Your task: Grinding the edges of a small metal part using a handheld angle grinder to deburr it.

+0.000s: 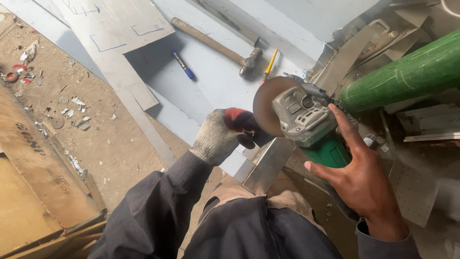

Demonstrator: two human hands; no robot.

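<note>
Dark sleeves and my knees fill the bottom of the view, and past them lies a dirt floor (96,139) littered with small scraps. Pale blue-grey metal sheets (206,76) are spread across the ground ahead — some carry blue marker outlines. On them rest a wooden-handled hammer (215,42), a blue marker pen (183,64) and a yellow-handled screwdriver (270,63). Brown boards (33,177) lie at my left, and a green cylinder (407,74) slants across the upper right.

An angle grinder (306,122) sits between my 2 hands, just above a folded strip of sheet metal (269,163) by my knees. My left hand (223,134), in a knitted glove with a red fingertip, is curled at the edge of the grinder's round disc (266,103), its fingers closed there; whether they pinch the disc itself or something behind it I cannot tell. My bare right hand (359,177) is spread open — the fingers are stretched, the forefinger lying along the grey gear head and the palm against the green body, not wrapped around it.

The grinder's long axis runs from upper left toward lower right, the grey head and disc pointing away from me to the left, the green body toward my right wrist.
</note>
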